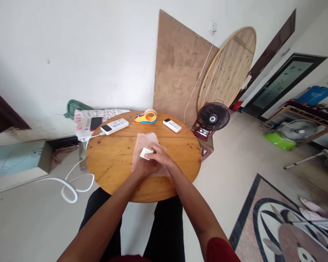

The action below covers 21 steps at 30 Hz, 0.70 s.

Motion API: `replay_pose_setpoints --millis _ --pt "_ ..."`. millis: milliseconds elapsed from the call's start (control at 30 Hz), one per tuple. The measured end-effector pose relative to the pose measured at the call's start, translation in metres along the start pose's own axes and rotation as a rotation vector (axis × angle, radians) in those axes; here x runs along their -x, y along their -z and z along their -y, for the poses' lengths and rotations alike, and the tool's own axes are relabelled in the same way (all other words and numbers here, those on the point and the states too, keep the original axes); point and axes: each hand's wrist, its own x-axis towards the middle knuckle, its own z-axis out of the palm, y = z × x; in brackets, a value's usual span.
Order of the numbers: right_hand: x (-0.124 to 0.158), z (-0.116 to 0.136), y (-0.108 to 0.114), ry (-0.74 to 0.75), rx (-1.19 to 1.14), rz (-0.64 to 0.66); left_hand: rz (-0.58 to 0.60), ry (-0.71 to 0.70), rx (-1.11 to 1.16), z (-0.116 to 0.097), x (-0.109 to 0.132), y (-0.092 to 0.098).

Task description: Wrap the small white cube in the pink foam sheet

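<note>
A small white box-like object (145,153) is gripped by my right hand (160,156), its thumb over the near side and its fingers along the far side. Just below and to the left, my left hand (145,168) rests low over the bubble wrap (138,145). Its fingers run under my right hand and are hidden, so I cannot tell how they are bent. The bubble wrap lies flat on the round wooden table (109,174), beneath both hands.
Toward the table's far edge are a white power strip (116,126) with a cable, an orange-and-blue tape dispenser (147,116) and a white remote-like device (172,125). A dark phone (96,123) lies at the left edge. A fan (213,116) stands beyond the right side.
</note>
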Motion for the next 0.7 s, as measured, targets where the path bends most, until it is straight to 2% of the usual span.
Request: replay_pose_setpoints --millis 133,267,333,400,467,533,633,700 --pt "-0.001 -0.016 0.022 -0.020 -0.219 -0.128 0.067 -0.003 -0.014 0.004 0.004 0.001" --pt "0.004 -0.033 0.030 0.045 -0.394 -0.203 0.100 0.002 0.037 0.007 0.005 0.001" --pt "0.006 -0.041 0.031 0.086 -0.445 -0.209 0.077 0.012 0.099 0.011 0.004 -0.001" --pt "0.006 -0.046 0.030 0.098 -0.456 -0.223 -0.002 0.055 0.216 0.018 0.002 -0.004" --pt "0.006 -0.049 0.031 0.095 -0.438 -0.246 -0.153 0.168 0.407 0.027 0.001 -0.007" --pt "0.006 -0.050 0.032 0.091 -0.412 -0.241 -0.326 0.349 0.593 0.036 -0.001 -0.009" --pt "0.007 -0.050 0.032 0.088 -0.354 -0.190 -0.390 0.585 0.802 0.044 -0.002 -0.007" --pt "0.007 -0.051 0.031 0.103 -0.274 -0.161 -0.392 0.654 0.868 0.046 -0.004 -0.004"
